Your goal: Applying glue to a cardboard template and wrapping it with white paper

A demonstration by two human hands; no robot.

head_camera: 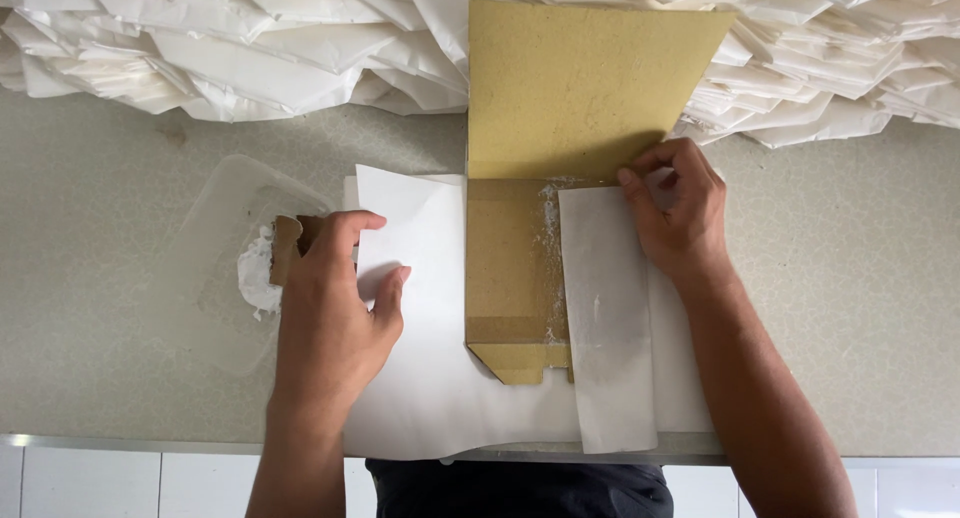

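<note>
A speckled grey stone counter point(850, 308) is seen from above, heaped along its far edge with folded white paper bags point(250, 48). The left hand point(335, 298) is laid flat, fingers spread, on a white paper sheet point(430, 378). Beside it, white paste is held in a clear plastic tub point(215, 268). The folded strip of the sheet is pinched by the right hand point(680, 208) against a brown cardboard template point(560, 108) between the hands.

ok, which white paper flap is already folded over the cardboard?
The right flap, under the right hand: it lies across the cardboard. The left flap, under the left hand, is flat beside it.
</note>
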